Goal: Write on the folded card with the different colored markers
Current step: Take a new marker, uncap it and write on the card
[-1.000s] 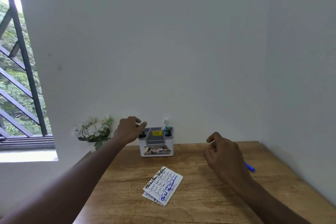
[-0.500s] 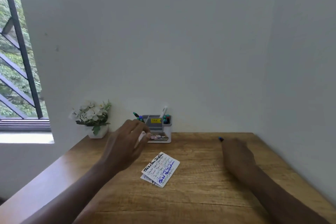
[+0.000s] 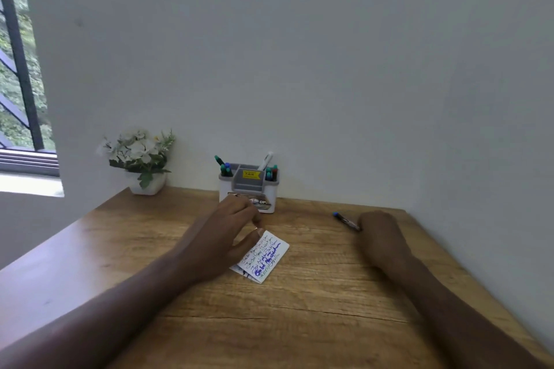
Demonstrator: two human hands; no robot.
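The folded white card (image 3: pixel 266 257) lies flat on the wooden table (image 3: pixel 299 323), covered in lines of blue, green and black writing. My left hand (image 3: pixel 221 237) rests over its left part, thumb and fingertips holding the far-left corner; the card's left edge is hidden beneath it. My right hand (image 3: pixel 380 237) is down on the table at the right, fingers curled over a blue marker (image 3: pixel 344 220). The marker's blue-capped end sticks out toward the upper left.
A white and grey pen holder (image 3: pixel 248 186) with several green, blue and red markers stands against the back wall, just beyond my left hand. A white pot of pale flowers (image 3: pixel 138 156) sits at the table's back-left corner. Walls close the back and right sides.
My left hand came back from the pen holder and dropped onto the card. My right hand lowered from mid-air onto the blue marker lying on the table.
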